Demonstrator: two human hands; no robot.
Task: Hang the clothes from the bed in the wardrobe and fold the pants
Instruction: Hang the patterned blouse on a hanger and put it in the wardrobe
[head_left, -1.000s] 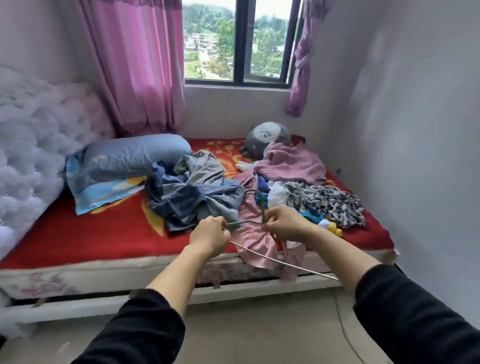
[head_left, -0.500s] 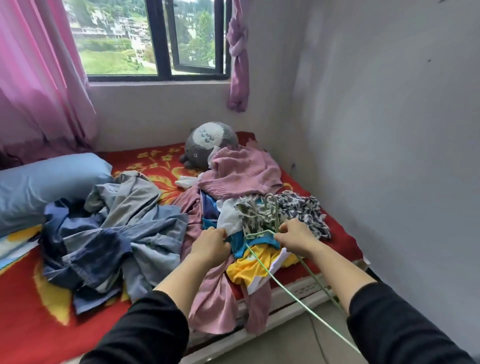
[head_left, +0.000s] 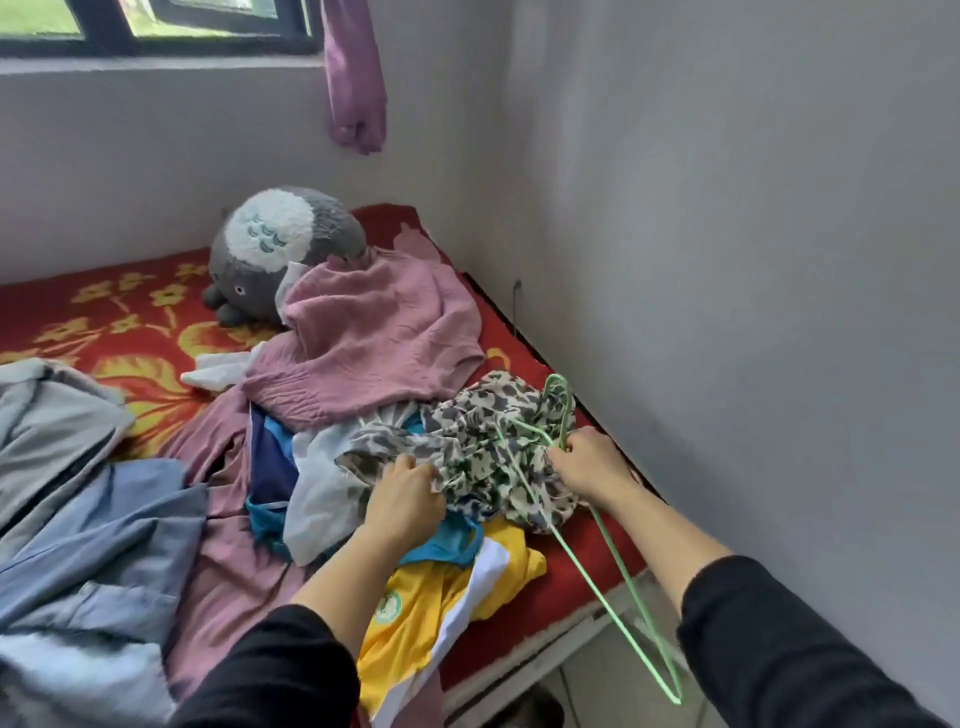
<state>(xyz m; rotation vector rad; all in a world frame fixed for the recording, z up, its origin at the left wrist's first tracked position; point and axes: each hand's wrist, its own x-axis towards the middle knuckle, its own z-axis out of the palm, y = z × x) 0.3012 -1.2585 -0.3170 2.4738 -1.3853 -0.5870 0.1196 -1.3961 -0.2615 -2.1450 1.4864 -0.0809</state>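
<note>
Clothes (head_left: 332, 467) lie heaped on the near corner of the bed (head_left: 130, 312), and both your hands are in them. Your left hand (head_left: 402, 501) curls its fingers into the edge of the black-and-white patterned garment (head_left: 483, 441). Your right hand (head_left: 589, 467) grips the green wire hanger (head_left: 566, 415) just below its hook, with the triangle trailing off the mattress edge. Find the neckline before you feed a hanger shoulder in, and lift the garment clear of the pink sweater (head_left: 379, 332) and yellow top (head_left: 431, 613) so the wire doesn't snag. It is too bunched to tell whether it is a top or pants. No wardrobe is in view, and your right fingertips are tucked out of sight.
</note>
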